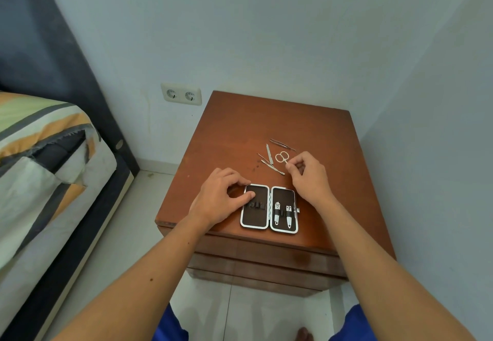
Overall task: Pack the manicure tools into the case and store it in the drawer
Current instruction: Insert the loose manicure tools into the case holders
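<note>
An open manicure case [254, 223] with a silver rim and dark brown lining lies flat near the front of the wooden nightstand [240, 132]. Two nail clippers [282, 214] sit strapped in its right half. My left hand [221, 199] rests on the case's left half, thumb and fingers pressing its upper left edge. My right hand [309, 178] pinches the blade end of small silver scissors [282, 157] just behind the case. Tweezers [282, 144], a nail file [269, 153] and two thin metal picks [270, 166] lie loose on the wood beside the scissors.
The nightstand stands in a corner, with walls behind and to the right. Its drawer fronts [266, 258] are shut below the top. A bed [48, 159] with a striped cover stands to the left, and a double wall socket [181, 95] is on the back wall. White floor tiles [128, 234] lie between.
</note>
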A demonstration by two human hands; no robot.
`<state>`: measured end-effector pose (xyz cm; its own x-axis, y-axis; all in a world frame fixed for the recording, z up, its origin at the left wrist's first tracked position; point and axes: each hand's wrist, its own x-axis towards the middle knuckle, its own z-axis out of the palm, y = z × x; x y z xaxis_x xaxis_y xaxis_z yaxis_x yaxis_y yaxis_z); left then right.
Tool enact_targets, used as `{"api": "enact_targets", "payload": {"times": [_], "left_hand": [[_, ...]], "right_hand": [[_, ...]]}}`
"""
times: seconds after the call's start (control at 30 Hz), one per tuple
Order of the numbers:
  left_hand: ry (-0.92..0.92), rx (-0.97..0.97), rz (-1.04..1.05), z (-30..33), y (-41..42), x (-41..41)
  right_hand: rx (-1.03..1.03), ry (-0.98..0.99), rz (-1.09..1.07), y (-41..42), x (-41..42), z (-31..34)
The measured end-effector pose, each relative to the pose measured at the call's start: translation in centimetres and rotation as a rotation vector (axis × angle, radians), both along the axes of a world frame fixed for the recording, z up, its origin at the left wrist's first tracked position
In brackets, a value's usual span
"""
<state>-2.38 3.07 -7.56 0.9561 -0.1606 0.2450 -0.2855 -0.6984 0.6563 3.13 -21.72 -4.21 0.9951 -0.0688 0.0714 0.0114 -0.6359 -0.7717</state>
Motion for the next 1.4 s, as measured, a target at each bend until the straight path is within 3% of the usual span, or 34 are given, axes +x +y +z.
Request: {"api": "enact_targets", "payload": {"times": [0.13,0.53,0.77,1.17,1.4], "left_hand": [[0.006,0.009,0.004,0.1,0.0,0.0],[-0.005,0.009,0.001,0.0,-0.1,0.1],[-0.003,0.022,0.006,0.1,-0.2,0.1],[0.012,0.012,0.006,0.2,-0.2,0.0],[0.003,0.002,0.007,0.1,-0.2,0.0]], "right_hand": [[0.163,0.045,-0.009,-0.6,-0.9,-0.5],[0.395,0.086,0.151,-1.6,-2.5,1.8],[0.217,0.055,0.203,-1.3,-3.8,0.5],[0.134,0.023,0.211,-1.6,-5.3,-1.0],[-0.157,-0.037,0.302,-2.1,-6.0,-0.3]]}}
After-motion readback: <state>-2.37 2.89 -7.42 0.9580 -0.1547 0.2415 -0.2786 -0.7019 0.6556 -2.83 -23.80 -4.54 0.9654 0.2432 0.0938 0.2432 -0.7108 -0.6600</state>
